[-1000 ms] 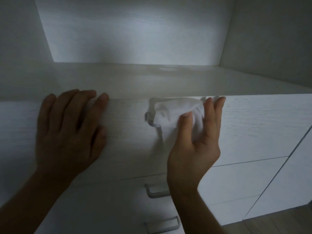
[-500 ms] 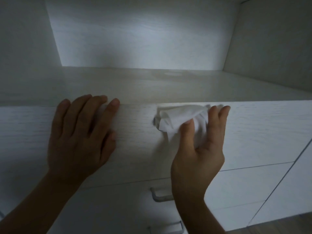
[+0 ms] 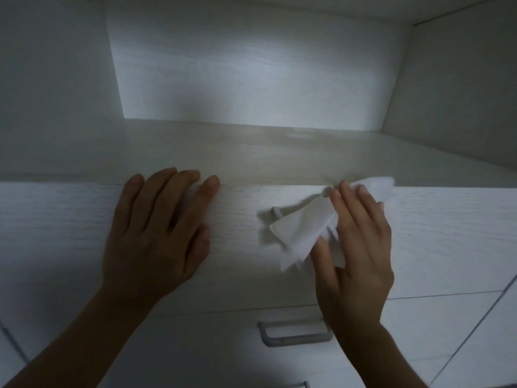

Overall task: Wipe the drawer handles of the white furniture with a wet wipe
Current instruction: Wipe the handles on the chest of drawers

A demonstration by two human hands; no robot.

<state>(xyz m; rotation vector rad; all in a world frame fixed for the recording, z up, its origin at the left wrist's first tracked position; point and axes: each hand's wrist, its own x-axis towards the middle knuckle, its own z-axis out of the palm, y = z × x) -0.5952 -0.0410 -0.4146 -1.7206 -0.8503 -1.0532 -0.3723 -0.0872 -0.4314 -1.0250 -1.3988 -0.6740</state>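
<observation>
Pinches the wet wipe (image 3: pixel 305 231) in the right hand (image 3: pixel 361 256) between thumb and fingers, wrapping it on the top drawer handle (image 3: pixel 275 212), bare at its 9 o'clock end, presumably to rub the bar. Lays the left hand (image 3: pixel 159 236) flat, fingers straight, at 9 o'clock of the handle, likely bracing the drawer front (image 3: pixel 447 233) shut. Leaves the lower handle (image 3: pixel 296 334) at 6 o'clock bare.

Head view: wide-angle, worn on head, faces forward and down. Very near white furniture (image 3: pixel 461 93), square-on to its front. Shelf recess (image 3: pixel 251 74) fills upper half, top drawer front (image 3: pixel 56 225) crosses middle, lower drawers (image 3: pixel 195 348) at bottom edge. Left hand (image 3: pixel 156 236), right hand (image 3: pixel 361 253) enter from bottom corners, close to lens.
</observation>
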